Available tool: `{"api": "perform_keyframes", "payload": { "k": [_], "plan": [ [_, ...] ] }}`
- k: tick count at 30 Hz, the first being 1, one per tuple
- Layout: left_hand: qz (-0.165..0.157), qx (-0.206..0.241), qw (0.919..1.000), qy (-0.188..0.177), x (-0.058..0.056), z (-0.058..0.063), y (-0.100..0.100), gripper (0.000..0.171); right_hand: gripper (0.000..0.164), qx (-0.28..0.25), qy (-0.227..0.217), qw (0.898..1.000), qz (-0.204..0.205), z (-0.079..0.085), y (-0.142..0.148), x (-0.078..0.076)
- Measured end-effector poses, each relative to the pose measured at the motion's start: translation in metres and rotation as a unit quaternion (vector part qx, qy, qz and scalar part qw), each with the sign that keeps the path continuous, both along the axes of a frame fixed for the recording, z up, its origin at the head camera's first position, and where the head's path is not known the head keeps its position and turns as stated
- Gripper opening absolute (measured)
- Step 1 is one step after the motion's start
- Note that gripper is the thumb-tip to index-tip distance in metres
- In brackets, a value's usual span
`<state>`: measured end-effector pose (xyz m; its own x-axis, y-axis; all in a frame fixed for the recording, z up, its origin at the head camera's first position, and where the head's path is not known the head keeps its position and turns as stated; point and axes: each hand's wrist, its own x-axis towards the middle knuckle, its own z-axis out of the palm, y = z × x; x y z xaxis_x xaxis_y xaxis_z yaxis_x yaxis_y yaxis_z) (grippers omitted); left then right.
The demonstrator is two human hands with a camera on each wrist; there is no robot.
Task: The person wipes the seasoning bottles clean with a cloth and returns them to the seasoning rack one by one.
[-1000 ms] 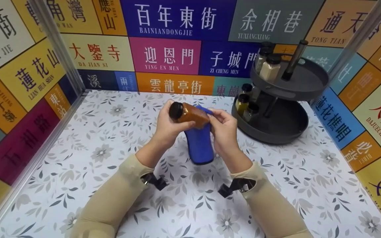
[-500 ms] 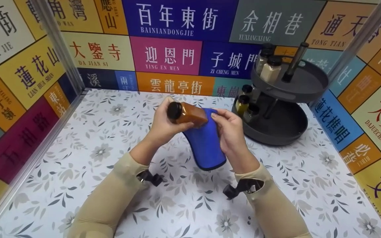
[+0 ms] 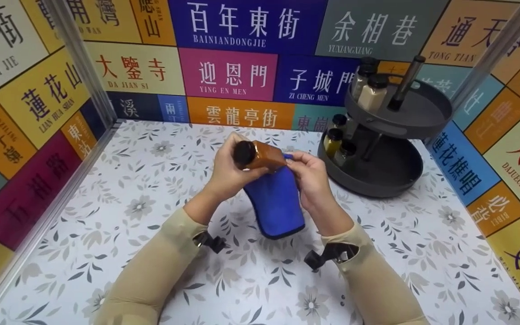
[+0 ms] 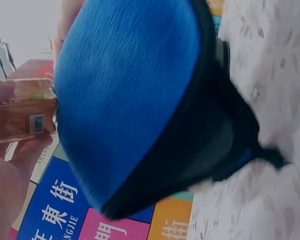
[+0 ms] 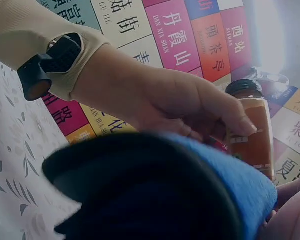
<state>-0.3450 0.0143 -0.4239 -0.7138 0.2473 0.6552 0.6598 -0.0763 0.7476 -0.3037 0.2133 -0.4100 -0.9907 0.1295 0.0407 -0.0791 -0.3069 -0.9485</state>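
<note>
A clear square-sided spice jar [image 3: 266, 155] with orange-brown contents and a black cap lies tilted in my left hand [image 3: 225, 176], which grips it with the cap toward the left. My right hand [image 3: 313, 178] pinches a blue cloth [image 3: 279, 203] with black edging at the jar's base end. Below both hands the cloth hangs down above the table. In the left wrist view, fuzzy blue cloth [image 4: 130, 75] fills the middle, its dark underside showing, and a barcode label marks the jar [image 4: 22, 110]. From the right wrist, the cloth [image 5: 230, 175] covers the jar's lower part.
A two-tier dark grey round rack [image 3: 377, 183] stands back right on the flower-patterned table [image 3: 138, 253]. Pale-filled jars [image 3: 372, 95] sit on its upper tier, and several small bottles [image 3: 333, 141] on the lower one. Sign-covered panels [image 3: 226, 74] close off the back and sides.
The cloth has spread wider than a second ago, and its lower end swung right and then back left. My right hand shifted right, then slightly back toward the jar. The left grip stays.
</note>
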Motion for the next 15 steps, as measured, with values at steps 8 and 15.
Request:
{"api": "perform_keyframes", "payload": {
  "k": [8,15],
  "plan": [
    [-0.041,-0.126,0.991,0.022,-0.008,0.023,-0.032,0.049,0.024,0.049,-0.024,0.998,0.018,-0.003,-0.005,0.004],
    [-0.037,-0.146,0.9883,-0.028,-0.005,0.037,-0.047,0.049,0.021,0.067,-0.05,0.994,0.07,-0.026,-0.004,-0.016]
  ]
}}
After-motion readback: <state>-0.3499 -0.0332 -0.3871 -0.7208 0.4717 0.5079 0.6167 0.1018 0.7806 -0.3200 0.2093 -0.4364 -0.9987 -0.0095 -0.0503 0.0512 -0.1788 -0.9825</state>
